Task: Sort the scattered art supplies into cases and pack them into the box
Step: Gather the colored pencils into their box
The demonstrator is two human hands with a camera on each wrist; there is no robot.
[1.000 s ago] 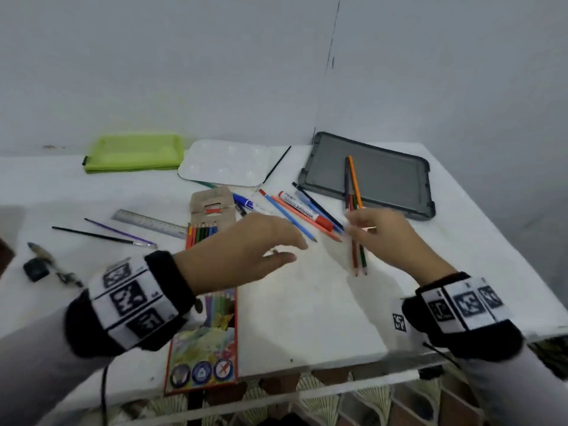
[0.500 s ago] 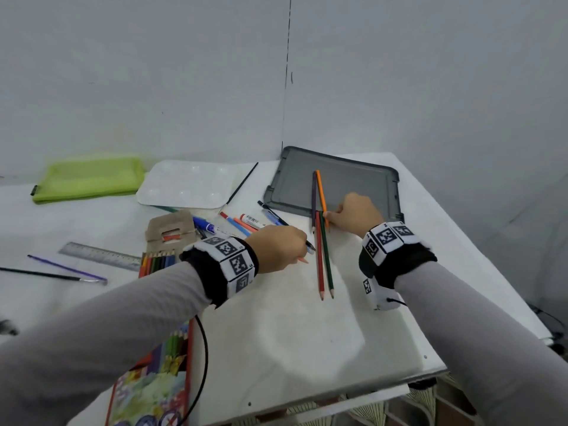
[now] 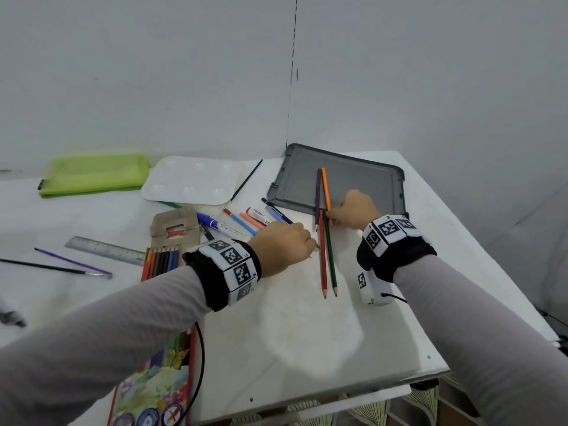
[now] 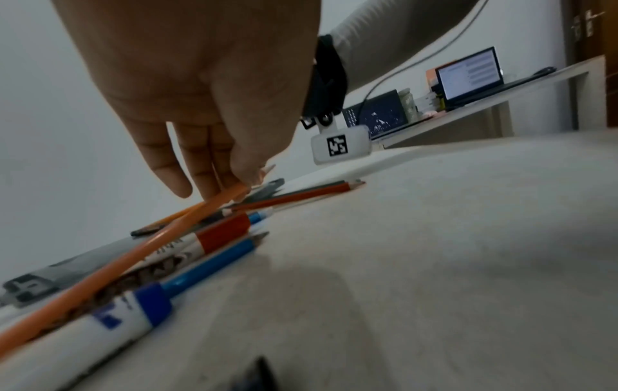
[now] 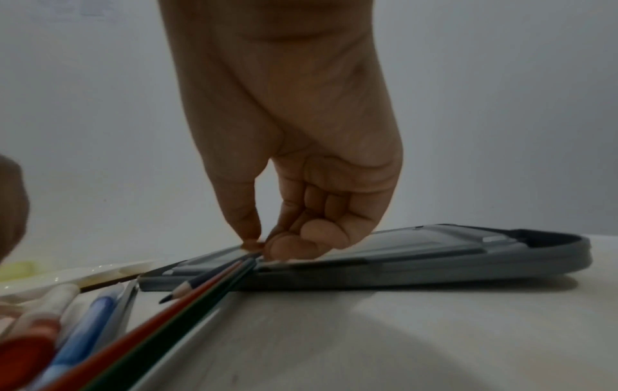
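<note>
Writing: printed words are seen on the white marker (image 3: 259, 214) among the pens left of the grey lid (image 3: 353, 182), but they are too blurred to be read; square black-and-white codes are carried on both wristbands
Left hand: the left hand (image 3: 284, 245) is lowered just left of the lid's near corner, and a pale orange pencil (image 4: 110, 267) is pinched at its fingertips (image 4: 234, 169)
Right hand: the right hand (image 3: 353, 210) is set at the lid's near edge, its thumb and curled fingers closed on the ends of the red pencil (image 3: 322, 256) and green pencil (image 3: 330, 256)
Pencils: an orange pencil (image 3: 325, 189) and a purple pencil (image 3: 318, 195) are laid across the lid's rim; the red and green pair reach from it toward the person
Pencil box: the opened pencil box (image 3: 167, 244) is lying well left of the lid, coloured pencils shown in it
Surface: a white table (image 3: 276, 333) is pushed into a corner of plain pale walls behind the lid
Room: a desk with lit screens is seen in the left wrist view
</note>
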